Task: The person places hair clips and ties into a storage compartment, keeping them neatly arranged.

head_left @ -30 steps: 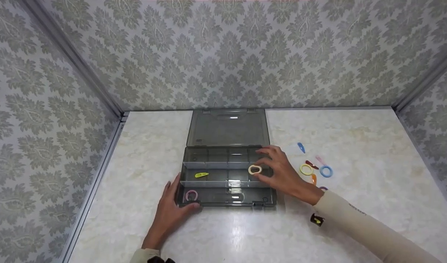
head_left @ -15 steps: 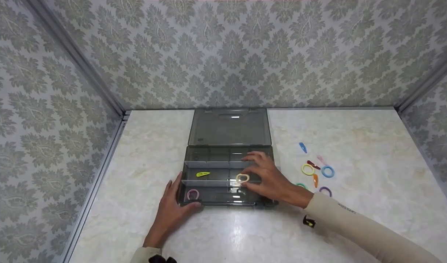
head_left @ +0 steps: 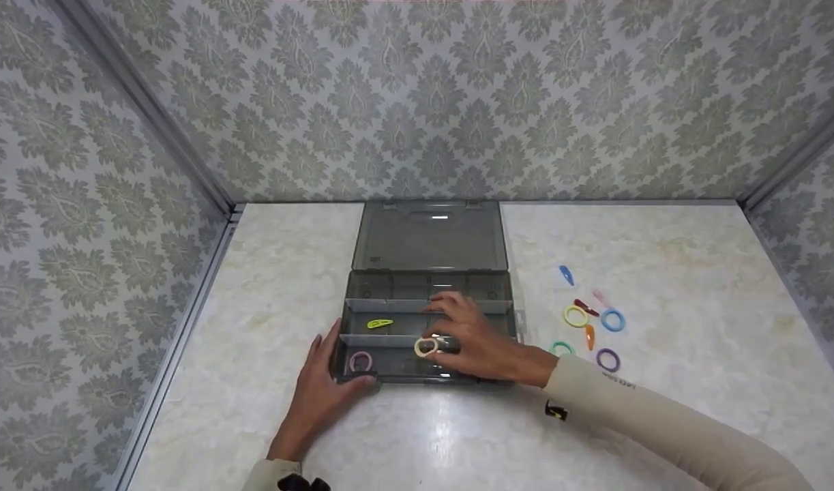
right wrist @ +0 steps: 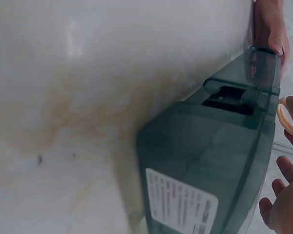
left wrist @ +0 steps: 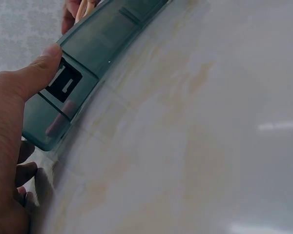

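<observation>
A smoky grey plastic organizer box lies with its lid laid back. My left hand grips its front left corner, thumb over the front edge and fingers along the left side. Between thumb and index finger, my right hand pinches a cream hair tie over the front row; it also shows above the box rim in the right wrist view, as the cream hair tie. A pink hair tie rests in the front row's left end. A yellow snap clip sits in the middle row.
Right of the box lie a blue clip, a pink clip, a dark red clip and an orange clip. Yellow, blue, green and purple hair ties lie among them. Patterned walls enclose the table.
My right hand has carried the cream hair tie leftward and toward me, from over the middle row's right side to over the front row. The left hand stays at the box corner.
</observation>
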Motion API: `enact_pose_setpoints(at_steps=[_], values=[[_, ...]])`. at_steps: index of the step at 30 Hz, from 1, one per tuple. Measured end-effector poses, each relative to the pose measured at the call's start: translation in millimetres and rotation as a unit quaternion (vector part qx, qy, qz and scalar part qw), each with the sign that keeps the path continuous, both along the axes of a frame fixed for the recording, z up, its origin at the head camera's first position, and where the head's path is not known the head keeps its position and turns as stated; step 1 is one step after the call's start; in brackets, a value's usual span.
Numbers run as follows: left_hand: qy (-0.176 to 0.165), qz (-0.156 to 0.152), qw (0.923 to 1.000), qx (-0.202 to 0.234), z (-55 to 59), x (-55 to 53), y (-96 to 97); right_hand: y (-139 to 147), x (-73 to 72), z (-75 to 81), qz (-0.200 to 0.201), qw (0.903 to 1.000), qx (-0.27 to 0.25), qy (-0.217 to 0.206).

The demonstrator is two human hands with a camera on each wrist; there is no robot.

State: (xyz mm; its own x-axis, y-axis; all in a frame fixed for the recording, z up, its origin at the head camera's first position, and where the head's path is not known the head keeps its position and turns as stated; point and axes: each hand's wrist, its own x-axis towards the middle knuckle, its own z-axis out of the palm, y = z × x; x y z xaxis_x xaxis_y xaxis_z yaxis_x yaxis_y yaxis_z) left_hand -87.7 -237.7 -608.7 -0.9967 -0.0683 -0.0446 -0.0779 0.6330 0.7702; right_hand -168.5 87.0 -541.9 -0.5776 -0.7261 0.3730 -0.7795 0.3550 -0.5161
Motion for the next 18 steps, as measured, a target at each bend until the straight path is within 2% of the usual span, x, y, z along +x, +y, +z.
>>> enact_pose_setpoints(at_steps=[12, 18], values=[[0.001, 0.000, 1.0000, 0.009, 0.8, -0.4, 1.1, -21.4, -10.1, 2.7, 0.073, 0.9950, 0.067, -0.014], [0.004, 0.003, 0.9999, 0.010, 0.2, -0.3, 0.7, -34.1, -13.8, 5.9, 0.088, 0.9904, 0.105, -0.017]])
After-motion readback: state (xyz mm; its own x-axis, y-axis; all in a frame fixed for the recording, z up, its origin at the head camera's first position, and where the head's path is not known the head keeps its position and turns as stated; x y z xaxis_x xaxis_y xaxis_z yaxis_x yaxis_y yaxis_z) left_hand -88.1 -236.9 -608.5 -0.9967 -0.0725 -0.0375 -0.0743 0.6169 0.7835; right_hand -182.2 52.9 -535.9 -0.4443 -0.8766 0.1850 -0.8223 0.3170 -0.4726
